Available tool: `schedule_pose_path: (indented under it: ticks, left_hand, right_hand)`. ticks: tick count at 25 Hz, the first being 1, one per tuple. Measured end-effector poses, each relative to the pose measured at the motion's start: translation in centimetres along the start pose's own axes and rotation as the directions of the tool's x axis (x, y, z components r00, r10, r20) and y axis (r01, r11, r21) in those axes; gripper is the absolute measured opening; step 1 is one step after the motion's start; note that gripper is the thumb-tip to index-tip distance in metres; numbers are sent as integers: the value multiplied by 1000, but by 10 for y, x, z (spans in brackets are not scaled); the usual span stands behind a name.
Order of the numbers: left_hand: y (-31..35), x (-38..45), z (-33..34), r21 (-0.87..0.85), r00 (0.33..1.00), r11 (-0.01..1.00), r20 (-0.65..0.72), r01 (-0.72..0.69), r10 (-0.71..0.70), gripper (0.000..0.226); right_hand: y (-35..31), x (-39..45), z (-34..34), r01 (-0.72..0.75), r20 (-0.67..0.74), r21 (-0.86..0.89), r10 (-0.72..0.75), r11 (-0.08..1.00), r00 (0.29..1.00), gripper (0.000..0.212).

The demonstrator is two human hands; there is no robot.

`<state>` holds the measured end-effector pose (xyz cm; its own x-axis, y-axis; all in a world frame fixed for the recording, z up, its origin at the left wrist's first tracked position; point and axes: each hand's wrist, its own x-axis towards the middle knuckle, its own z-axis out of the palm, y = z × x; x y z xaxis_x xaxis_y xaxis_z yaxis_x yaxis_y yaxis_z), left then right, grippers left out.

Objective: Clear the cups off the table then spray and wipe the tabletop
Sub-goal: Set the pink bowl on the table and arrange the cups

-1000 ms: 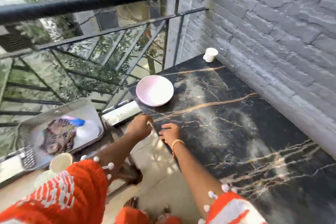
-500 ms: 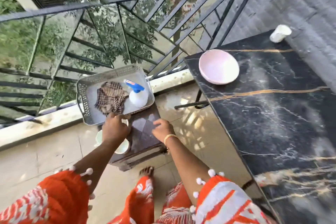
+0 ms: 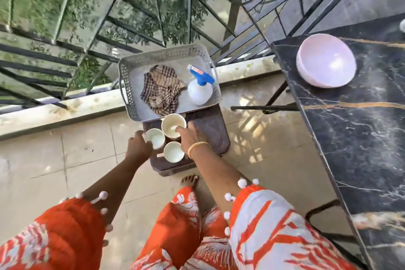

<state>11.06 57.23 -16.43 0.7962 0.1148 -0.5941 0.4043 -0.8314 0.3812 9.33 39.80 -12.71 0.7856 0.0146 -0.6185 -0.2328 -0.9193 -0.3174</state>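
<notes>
A white object at the table's far edge was cut off. The left hand pinched a small cup's rim; the right hand, fingers seemingly curled, gripped the big cup, a third cup between the wrists.

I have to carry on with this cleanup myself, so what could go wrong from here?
The three cups crowd the near end of the small dark stool, beside the grey tray; a nudge from either hand could tip one onto the tiles. The pink bowl sits near the marble table's edge, so wiping might push it off.
</notes>
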Motion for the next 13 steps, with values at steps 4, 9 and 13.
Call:
schedule_pose_path:
  ticks: [4,9,13]
  left_hand:
    - [-21,16,7,-22,996,999,77,50,-48,40]
    - [-24,29,13,-28,999,999,-4,32,-32,33]
    - [-15,32,12,-117,995,993,-87,29,-39,33]
  right_hand:
    - [0,19,5,-65,-18,-114,63,991,998,37]
    - [8,23,13,-70,-86,-114,61,991,994,31]
    - [20,20,12,-88,-163,-160,62,983,985,32]
